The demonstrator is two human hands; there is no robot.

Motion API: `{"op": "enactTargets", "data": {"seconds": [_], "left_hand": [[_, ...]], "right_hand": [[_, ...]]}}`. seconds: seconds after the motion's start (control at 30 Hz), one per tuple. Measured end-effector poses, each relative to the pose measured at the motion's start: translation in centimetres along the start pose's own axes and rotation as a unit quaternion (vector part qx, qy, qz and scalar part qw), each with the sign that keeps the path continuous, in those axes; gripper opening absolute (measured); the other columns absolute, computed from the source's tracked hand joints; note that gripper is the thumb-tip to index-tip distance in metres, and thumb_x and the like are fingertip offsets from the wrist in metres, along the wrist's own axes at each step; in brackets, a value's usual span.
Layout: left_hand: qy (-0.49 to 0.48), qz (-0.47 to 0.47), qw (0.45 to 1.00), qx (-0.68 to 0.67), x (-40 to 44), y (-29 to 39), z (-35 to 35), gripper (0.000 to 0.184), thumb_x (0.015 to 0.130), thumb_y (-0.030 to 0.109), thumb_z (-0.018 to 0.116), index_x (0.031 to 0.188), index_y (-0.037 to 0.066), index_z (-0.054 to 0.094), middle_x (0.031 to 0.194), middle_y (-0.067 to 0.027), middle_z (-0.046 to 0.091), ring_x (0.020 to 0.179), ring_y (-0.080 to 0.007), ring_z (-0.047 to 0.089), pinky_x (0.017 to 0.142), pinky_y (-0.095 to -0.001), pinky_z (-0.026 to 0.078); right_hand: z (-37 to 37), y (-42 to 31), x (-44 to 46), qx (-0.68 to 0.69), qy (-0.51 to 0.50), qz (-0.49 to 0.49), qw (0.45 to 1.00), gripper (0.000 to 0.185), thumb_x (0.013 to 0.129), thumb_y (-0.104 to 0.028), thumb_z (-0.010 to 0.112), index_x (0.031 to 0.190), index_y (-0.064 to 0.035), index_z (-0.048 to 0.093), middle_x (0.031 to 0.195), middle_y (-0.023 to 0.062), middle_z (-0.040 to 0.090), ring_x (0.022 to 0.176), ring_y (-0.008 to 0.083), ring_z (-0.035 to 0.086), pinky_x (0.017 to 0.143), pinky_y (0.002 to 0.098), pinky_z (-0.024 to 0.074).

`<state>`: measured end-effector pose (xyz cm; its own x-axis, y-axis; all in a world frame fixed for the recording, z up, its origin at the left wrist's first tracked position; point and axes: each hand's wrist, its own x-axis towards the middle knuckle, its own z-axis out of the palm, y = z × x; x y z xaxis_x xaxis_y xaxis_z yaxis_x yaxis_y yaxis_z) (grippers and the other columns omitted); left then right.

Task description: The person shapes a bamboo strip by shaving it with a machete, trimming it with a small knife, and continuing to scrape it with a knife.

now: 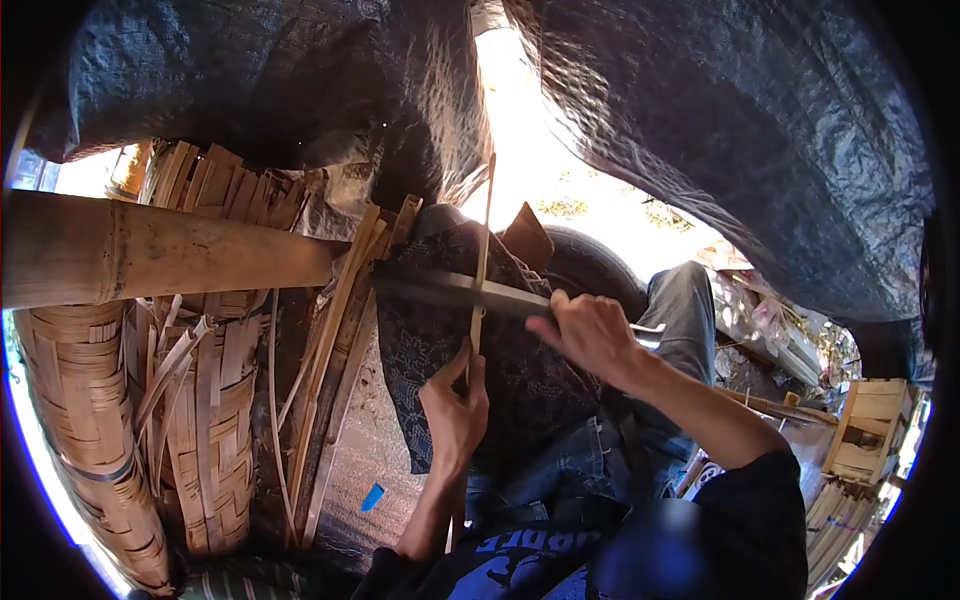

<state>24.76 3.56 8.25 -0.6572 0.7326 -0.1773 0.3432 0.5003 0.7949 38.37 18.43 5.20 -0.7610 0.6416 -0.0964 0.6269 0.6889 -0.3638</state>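
My left hand (455, 410) is closed around the lower part of a thin bamboo strip (484, 235), which stands nearly upright in front of me. In my right hand (592, 338) is the handle of a long-bladed knife (435, 287). Its blade points left and crosses the strip above my left fingers; motion blurs it, and I cannot tell whether the edge bites into the strip. Across my lap lies a dark patterned cloth (425, 345), beneath both hands.
A thick bamboo pole (210, 250) juts in from the left, past woven bamboo rolls (85, 420). Bamboo slats (335, 340) lean beside my left arm. Dark tarpaulin (740, 130) hangs overhead. A blue scrap (372, 497) lies on the ground; a wooden crate (865, 430) stands right.
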Motion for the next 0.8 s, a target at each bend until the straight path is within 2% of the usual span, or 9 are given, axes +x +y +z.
{"op": "enactTargets", "data": {"seconds": [0.07, 0.13, 0.2, 0.27, 0.3, 0.33, 0.4, 0.43, 0.8], "left_hand": [[0.01, 0.019, 1.0, 0.006, -0.1, 0.2, -0.2, 0.029, 0.09, 0.012, 0.059, 0.112, -0.006, 0.062, 0.071, -0.0157, 0.064, 0.064, -0.0075, 0.052, 0.054, -0.0269, 0.041], [-0.006, -0.001, 1.0, -0.001, -0.1, 0.5, -0.4, 0.031, 0.09, 0.014, 0.059, 0.113, -0.007, 0.061, 0.073, -0.0147, 0.065, 0.066, -0.0073, 0.053, 0.056, -0.0261, 0.042], [-0.011, -0.047, 0.998, -0.038, 0.6, 0.3, -0.7, 0.032, 0.091, 0.015, 0.059, 0.114, -0.006, 0.061, 0.073, -0.0131, 0.066, 0.067, -0.0072, 0.053, 0.057, -0.0259, 0.042], [-0.016, -0.089, 0.993, -0.076, 1.2, 0.1, -0.6, 0.032, 0.091, 0.017, 0.058, 0.114, -0.006, 0.061, 0.073, -0.0114, 0.066, 0.067, -0.0071, 0.054, 0.058, -0.0256, 0.042], [-0.016, -0.089, 0.992, -0.09, 1.2, -0.2, -0.5, 0.03, 0.092, 0.018, 0.058, 0.11, -0.005, 0.063, 0.072, -0.0103, 0.066, 0.067, -0.0068, 0.053, 0.058, -0.0254, 0.041], [-0.016, -0.09, 0.99, -0.103, 1.2, -0.4, -0.5, 0.029, 0.092, 0.019, 0.057, 0.106, -0.005, 0.065, 0.072, -0.0092, 0.066, 0.066, -0.0065, 0.053, 0.058, -0.0251, 0.041], [-0.035, -0.099, 0.99, -0.096, 1.4, -0.8, -0.7, 0.027, 0.092, 0.02, 0.057, 0.099, -0.005, 0.066, 0.07, -0.0089, 0.065, 0.066, -0.0062, 0.052, 0.057, -0.025, 0.04], [-0.055, -0.105, 0.989, -0.091, 1.5, -0.9, -0.8, 0.027, 0.092, 0.02, 0.057, 0.093, -0.005, 0.067, 0.068, -0.0086, 0.064, 0.065, -0.0059, 0.052, 0.056, -0.0249, 0.04], [-0.031, -0.11, 0.989, -0.089, 0.9, -1.2, -0.6, 0.032, 0.094, 0.021, 0.054, 0.082, -0.007, 0.063, 0.062, -0.0064, 0.058, 0.061, -0.0078, 0.047, 0.056, -0.0279, 0.038]], "right_hand": [[0.2, 0.9, 1.5, 0.005, -0.01, 0.048, 0.999, 0.054, 0.094, -0.051, 0.043, 0.075, -0.0022, 0.059, 0.05, 0.0136, 0.058, 0.05, 0.0252, 0.064, 0.043, 0.0354, 0.0514], [1.0, 1.8, 2.0, -0.057, 0.247, -0.12, 0.96, 0.045, 0.093, -0.043, 0.051, 0.075, -0.003, 0.059, 0.049, 0.0099, 0.053, 0.045, 0.0223, 0.058, 0.039, 0.0329, 0.0471], [1.0, 1.2, 1.2, 0.025, 0.187, -0.101, 0.977, 0.033, 0.09, -0.034, 0.06, 0.076, -0.0042, 0.058, 0.049, 0.0049, 0.043, 0.041, 0.0191, 0.045, 0.035, 0.0316, 0.041], [0.8, 0.5, 0.2, -0.017, 0.289, -0.209, 0.934, 0.031, 0.09, -0.031, 0.061, 0.074, -0.0044, 0.055, 0.048, 0.0065, 0.041, 0.04, 0.0223, 0.043, 0.036, 0.0343, 0.0399], [0.9, 0.2, -0.4, 0.009, 0.206, -0.177, 0.962, 0.04, 0.091, -0.038, 0.056, 0.071, -0.0034, 0.053, 0.048, 0.0118, 0.05, 0.042, 0.0294, 0.054, 0.04, 0.0398, 0.0436], [0.6, 0.1, -0.7, 0.011, 0.204, -0.178, 0.963, 0.04, 0.091, -0.038, 0.056, 0.071, -0.0034, 0.053, 0.048, 0.0118, 0.05, 0.042, 0.0294, 0.054, 0.04, 0.0398, 0.0436], [-0.5, -0.3, -1.5, 0.151, -0.041, -0.073, 0.985, 0.047, 0.091, -0.044, 0.052, 0.069, -0.0029, 0.052, 0.048, 0.0147, 0.053, 0.045, 0.033, 0.058, 0.042, 0.0439, 0.045], [0.0, -0.2, -1.8, 0.146, -0.063, -0.075, 0.984, 0.05, 0.091, -0.048, 0.051, 0.07, -0.0027, 0.053, 0.049, 0.0143, 0.053, 0.045, 0.0328, 0.058, 0.043, 0.0439, 0.0459], [1.9, -1.7, -1.7, 0.075, -0.018, -0.041, 0.996, 0.049, 0.086, -0.051, 0.056, 0.076, -0.0035, 0.054, 0.059, 0.0116, 0.059, 0.055, 0.0304, 0.062, 0.05, 0.0424, 0.0492]]}}
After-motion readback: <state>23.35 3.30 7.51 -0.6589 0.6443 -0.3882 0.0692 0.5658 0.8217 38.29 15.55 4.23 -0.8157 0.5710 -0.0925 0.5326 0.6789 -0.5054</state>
